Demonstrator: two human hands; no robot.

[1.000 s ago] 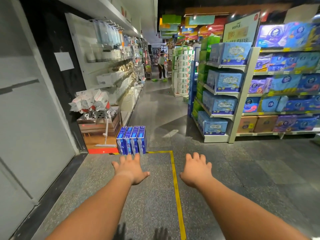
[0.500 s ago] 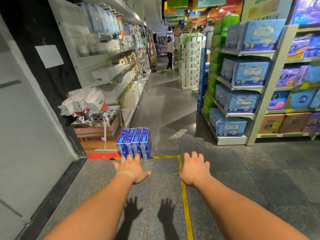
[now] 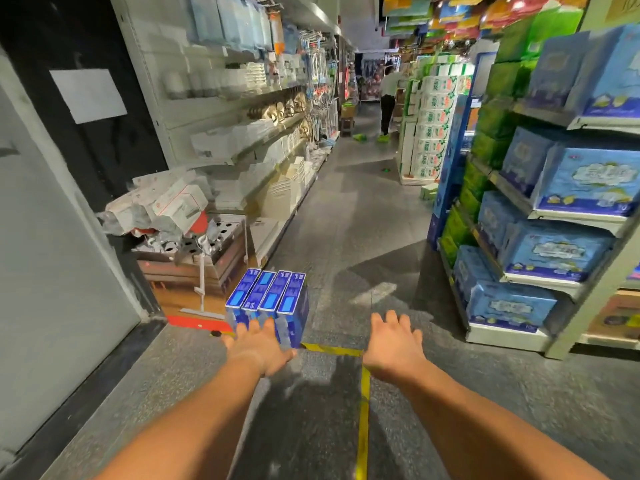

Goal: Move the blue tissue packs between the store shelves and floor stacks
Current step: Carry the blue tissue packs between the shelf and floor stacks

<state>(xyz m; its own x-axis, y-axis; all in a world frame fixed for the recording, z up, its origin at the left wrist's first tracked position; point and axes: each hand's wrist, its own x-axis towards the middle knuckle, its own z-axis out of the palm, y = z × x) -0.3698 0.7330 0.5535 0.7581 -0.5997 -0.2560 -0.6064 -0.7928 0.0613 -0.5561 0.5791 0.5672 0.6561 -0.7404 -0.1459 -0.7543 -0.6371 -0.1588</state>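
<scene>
Four upright blue tissue packs with printed cardboard-like faces (image 3: 268, 299) stand pressed side by side in a row on the speckled grey stone floor (image 3: 346, 220), directly ahead of the left hand (image 3: 259, 344). That hand reaches palm down with its fingers straight and spread; the fingertips overlap the lower front of the packs, hiding that part, and whether they actually touch is hard to tell. The right hand (image 3: 394, 341) hovers to the right of the row, apart from it, fingers relaxed and spread, holding nothing. A yellow tape line (image 3: 363, 410) runs on the floor between the hands. Beyond the right hand, a metal shelf rack of pale blue wrapped bundles (image 3: 554, 251) is cut off at the frame edge and blurred.
</scene>
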